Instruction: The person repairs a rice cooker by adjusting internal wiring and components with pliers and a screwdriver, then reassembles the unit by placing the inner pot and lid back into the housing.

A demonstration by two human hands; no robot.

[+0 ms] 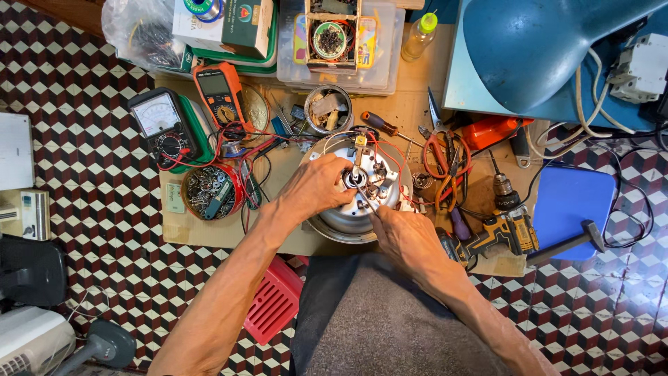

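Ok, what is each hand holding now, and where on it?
The left hand grips the round metal appliance base at its top centre. The right hand holds a thin tool by its lower end; what kind of tool cannot be told.

A single head-worn camera looks steeply down from close above onto the low workboard and tiled floor.

The left hand covers the near-left part of the round metal appliance base, and whatever slim tool the right hand pinches is too small to make out (only a thin glint shows). The blue housing and the plastic bag are cut off by the top edge. The contents of the small tin are too small to tell.
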